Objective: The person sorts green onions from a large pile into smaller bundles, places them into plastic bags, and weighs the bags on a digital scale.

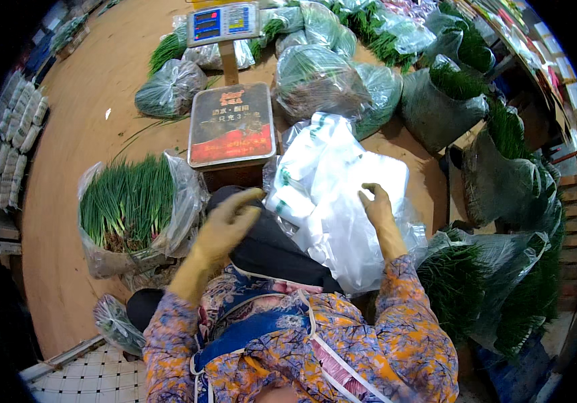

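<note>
A pile of thin clear and white plastic bags [332, 215] is heaped in front of me, right of my dark-trousered leg [272, 245]. My right hand [378, 207] is over the pile's right side, thumb and forefinger apart; whether it touches the plastic is hard to tell. Over my leg, my left hand [233, 223] hangs with fingers loosely spread and nothing visible in it. Left of that hand stands a clear bag [184, 195] packed with upright green onions [127, 198], their roots at the near side. Beyond my hands is a platform scale [231, 124] with a lit display [223, 24].
Large bags of green onions [322, 80] lie behind the scale. More filled bags [436, 111] line the right side, reaching near my right elbow [463, 275]. Stacked white bundles [20, 121] stand far left. A small filled bag [117, 324] lies by my left elbow.
</note>
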A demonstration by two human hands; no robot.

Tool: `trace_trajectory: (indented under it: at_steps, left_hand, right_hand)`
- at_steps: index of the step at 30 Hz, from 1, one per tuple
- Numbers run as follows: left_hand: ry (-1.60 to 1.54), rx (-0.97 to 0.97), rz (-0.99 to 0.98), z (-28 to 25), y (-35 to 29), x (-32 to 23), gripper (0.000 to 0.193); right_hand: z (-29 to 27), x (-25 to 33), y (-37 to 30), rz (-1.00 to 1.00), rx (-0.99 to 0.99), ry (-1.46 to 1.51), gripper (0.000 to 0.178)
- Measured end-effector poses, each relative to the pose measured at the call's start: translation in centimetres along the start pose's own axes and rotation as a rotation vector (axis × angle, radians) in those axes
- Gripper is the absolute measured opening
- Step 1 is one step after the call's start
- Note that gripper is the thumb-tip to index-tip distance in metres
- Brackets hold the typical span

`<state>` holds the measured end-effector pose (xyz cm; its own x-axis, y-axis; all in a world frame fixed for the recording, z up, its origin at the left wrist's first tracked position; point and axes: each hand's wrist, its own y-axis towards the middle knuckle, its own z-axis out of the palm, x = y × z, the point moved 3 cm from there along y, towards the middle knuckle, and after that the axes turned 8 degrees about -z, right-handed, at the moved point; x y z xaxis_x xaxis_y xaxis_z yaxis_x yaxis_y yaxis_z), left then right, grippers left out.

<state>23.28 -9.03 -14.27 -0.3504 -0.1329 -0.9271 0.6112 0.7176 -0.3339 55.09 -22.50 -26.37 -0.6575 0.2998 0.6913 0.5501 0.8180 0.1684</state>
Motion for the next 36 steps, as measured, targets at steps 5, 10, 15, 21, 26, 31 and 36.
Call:
trace_trajectory:
  at_steps: [5, 10, 15, 21, 26, 31, 36]
  left_hand:
    - [-0.245, 0.373, -0.430, 9.8, 4.0, 5.1, 0.057]
    - [-0.217, 0.243, -0.606, 11.2, 4.7, 7.6, 0.048]
    - [-0.228, 0.424, -0.538, 11.5, 5.0, 7.3, 0.044]
    - [-0.472, 0.407, -0.509, 8.9, 4.0, 8.2, 0.039]
    - [-0.546, 0.467, -0.535, 9.5, 4.3, 7.5, 0.039]
    - [-0.496, 0.485, -0.516, 10.8, 4.0, 7.2, 0.039]
    - [-0.592, 0.487, -0.511, 10.1, 4.9, 7.8, 0.040]
  right_hand:
    - [3.0, 4.3, -3.9, -0.073, 0.684, -0.314, 0.044]
    - [4.0, 5.9, -3.7, 0.011, 0.253, 0.076, 0.016]
    - [6.9, 7.7, -0.2, -0.558, 0.463, 0.063, 0.040]
    - [4.8, -5.9, -5.4, -0.177, 1.429, -0.685, 0.033]
    - [-2.1, -9.5, -7.9, -0.019, 1.310, -0.769, 0.022]
    - [2.1, -3.7, -6.4, -0.286, 0.756, -0.496, 0.016]
    - [8.0, 3.5, 0.6, -0.458, 0.570, -0.161, 0.041]
